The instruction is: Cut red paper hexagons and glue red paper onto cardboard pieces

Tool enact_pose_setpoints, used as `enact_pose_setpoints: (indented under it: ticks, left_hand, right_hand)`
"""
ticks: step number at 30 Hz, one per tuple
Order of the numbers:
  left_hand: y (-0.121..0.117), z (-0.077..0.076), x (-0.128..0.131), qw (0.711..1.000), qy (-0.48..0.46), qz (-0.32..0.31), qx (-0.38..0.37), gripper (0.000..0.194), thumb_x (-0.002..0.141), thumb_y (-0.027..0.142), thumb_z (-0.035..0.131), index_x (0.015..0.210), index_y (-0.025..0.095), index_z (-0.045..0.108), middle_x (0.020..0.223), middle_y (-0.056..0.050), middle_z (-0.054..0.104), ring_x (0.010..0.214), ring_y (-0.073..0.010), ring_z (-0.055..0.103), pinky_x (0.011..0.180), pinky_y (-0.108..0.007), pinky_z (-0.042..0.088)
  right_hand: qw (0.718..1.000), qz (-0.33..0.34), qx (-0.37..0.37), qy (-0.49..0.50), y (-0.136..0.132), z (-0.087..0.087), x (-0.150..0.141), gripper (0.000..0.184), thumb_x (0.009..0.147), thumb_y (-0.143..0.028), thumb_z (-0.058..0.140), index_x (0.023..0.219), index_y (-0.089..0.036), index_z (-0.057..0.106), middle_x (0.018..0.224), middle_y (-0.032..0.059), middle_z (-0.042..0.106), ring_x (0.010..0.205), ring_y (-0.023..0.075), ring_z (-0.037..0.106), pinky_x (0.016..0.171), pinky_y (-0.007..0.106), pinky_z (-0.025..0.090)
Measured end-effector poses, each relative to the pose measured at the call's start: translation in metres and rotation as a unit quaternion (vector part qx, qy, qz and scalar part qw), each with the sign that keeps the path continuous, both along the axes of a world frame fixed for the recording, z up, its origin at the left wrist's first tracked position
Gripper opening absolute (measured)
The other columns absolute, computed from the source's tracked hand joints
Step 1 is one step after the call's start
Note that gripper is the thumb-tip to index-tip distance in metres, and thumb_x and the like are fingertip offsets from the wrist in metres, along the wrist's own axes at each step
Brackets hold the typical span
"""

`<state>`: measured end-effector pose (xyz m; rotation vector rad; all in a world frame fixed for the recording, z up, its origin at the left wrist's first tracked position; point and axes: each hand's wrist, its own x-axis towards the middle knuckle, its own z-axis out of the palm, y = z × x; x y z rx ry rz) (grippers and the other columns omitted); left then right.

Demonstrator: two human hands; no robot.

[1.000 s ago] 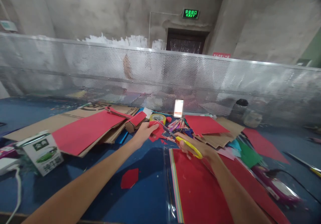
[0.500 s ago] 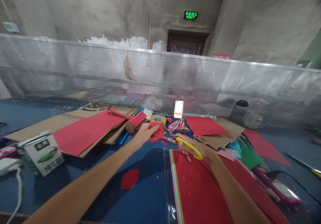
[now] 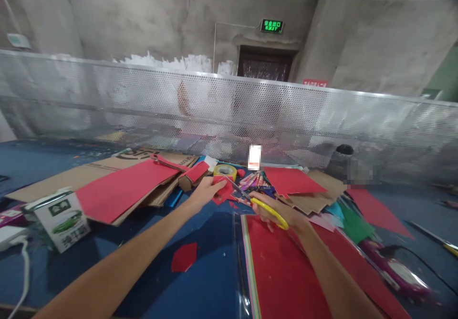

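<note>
My left hand (image 3: pixel 205 191) pinches a small piece of red paper (image 3: pixel 223 191) over the blue table (image 3: pixel 211 281). My right hand (image 3: pixel 277 211) is closed round yellow-handled scissors (image 3: pixel 265 205), whose blades reach up and left into the red paper. A pack of coloured paper sheets with red on top (image 3: pixel 282 271) lies under my right forearm. A cut red paper shape (image 3: pixel 184 257) rests on the table below my left arm.
Cardboard with a large red sheet (image 3: pixel 121 190) lies at the left, beside a white and green carton (image 3: pixel 62 219). A yellow tape roll (image 3: pixel 225 170) and markers sit behind my hands. Red and green paper, cardboard and a purple glue gun (image 3: pixel 393 271) fill the right. A perforated metal screen (image 3: pixel 229 114) closes the far edge.
Both hands stay almost in place; the scissors and red piece shift slightly as the cut goes on. The view has tipped a little downward.
</note>
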<state>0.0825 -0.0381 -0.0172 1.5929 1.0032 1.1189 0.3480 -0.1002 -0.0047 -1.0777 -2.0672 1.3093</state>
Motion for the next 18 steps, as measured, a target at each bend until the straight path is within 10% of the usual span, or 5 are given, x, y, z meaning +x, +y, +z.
enact_pose_setpoints:
  ticks: [18]
  left_hand:
    - [-0.0019, 0.0015, 0.0003, 1.000, -0.001, 0.001, -0.019, 0.030, 0.087, 0.043, 0.068, 0.087, 0.014, 0.076, 0.075, -0.006, 0.075, 0.059, -0.0152, 0.062, 0.058, -0.026, 0.048]
  right_hand:
    - [0.999, -0.010, -0.016, 0.027, -0.0006, 0.0030, -0.0033, 0.052, 0.094, -0.065, 0.059, 0.122, -0.022, 0.055, 0.067, -0.0084, 0.039, 0.043, 0.0051, 0.034, 0.032, 0.015, 0.033]
